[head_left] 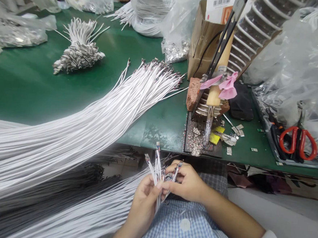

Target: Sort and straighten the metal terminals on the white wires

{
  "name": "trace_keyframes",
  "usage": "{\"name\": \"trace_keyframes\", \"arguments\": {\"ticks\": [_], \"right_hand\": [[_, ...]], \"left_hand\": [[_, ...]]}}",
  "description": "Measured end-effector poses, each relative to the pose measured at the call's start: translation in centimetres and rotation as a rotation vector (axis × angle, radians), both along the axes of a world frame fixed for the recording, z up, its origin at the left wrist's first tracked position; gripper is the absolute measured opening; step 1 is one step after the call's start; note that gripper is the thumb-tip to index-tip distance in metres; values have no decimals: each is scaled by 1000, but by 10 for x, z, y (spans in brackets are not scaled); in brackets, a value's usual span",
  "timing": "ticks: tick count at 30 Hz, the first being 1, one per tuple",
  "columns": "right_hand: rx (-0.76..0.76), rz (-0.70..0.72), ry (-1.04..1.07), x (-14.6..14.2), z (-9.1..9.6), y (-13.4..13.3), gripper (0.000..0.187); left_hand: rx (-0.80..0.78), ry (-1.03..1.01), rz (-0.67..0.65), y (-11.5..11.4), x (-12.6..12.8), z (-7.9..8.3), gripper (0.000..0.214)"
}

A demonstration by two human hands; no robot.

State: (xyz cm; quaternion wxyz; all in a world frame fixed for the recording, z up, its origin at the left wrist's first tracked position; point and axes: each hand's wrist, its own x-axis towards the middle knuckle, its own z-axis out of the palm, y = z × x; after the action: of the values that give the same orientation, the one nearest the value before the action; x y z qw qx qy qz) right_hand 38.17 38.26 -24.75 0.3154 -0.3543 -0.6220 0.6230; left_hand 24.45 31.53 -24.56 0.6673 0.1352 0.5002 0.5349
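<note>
"What do the hands hold?"

"The left hand [144, 197] has its grip closed on a few white wires [158, 166]. The right hand [188, 182] has its fingers curled in, pinching wires from that little bunch too."

"Where is the bunch?"

"At six o'clock in the view, above the blue checked cloth [173, 225], by the edge of the desk [20, 84]."

"And around it?"

"From the hands, a big wire bundle [121, 109] lies at eleven, a wooden handle [213, 97] at one, red scissors [302, 142] at two."
</note>
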Motion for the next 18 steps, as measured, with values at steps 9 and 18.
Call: {"name": "trace_keyframes", "arguments": {"ticks": [9,18], "right_hand": [[-266,-126,83,-7,0,1,34],[-228,-41,120,-1,1,3,39]], "left_hand": [[57,175,-176,-11,-4,-17,8],[27,178,-153,-10,-3,-16,13]]}}
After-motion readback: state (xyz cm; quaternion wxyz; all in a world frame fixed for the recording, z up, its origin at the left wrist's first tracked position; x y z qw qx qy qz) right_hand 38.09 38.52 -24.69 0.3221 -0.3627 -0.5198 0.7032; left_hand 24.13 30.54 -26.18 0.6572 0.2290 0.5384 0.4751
